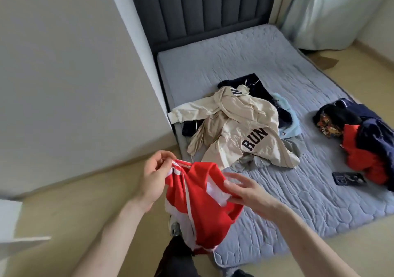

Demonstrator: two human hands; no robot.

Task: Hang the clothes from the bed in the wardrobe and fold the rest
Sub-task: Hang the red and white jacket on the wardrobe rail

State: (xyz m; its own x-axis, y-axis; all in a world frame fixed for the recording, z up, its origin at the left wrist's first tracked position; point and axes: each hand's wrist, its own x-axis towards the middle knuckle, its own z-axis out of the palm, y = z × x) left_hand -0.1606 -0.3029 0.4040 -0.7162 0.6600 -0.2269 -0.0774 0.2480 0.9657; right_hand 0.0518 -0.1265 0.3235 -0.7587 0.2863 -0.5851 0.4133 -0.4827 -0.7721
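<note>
A red garment with white stripes [200, 204] hangs in front of me over the near corner of the bed [298, 191]. My left hand [153, 176] pinches its top edge at the left. My right hand [245, 189] touches the cloth at the right with its fingers spread and relaxed. A cream sweatshirt with "RUN" lettering [236, 127] lies crumpled mid-bed on dark navy [253, 84], light blue [292, 125] and grey [255, 161] clothes. At the right edge lies a second heap [362, 140] of navy, red and patterned clothes.
A dark phone [349, 178] lies on the grey quilted mattress beside the right heap. A dark padded headboard [204, 10] stands at the far end. A pale wall [74, 74] runs along the left, and pale curtains [332, 14] hang at the far right. Yellowish floor surrounds the bed.
</note>
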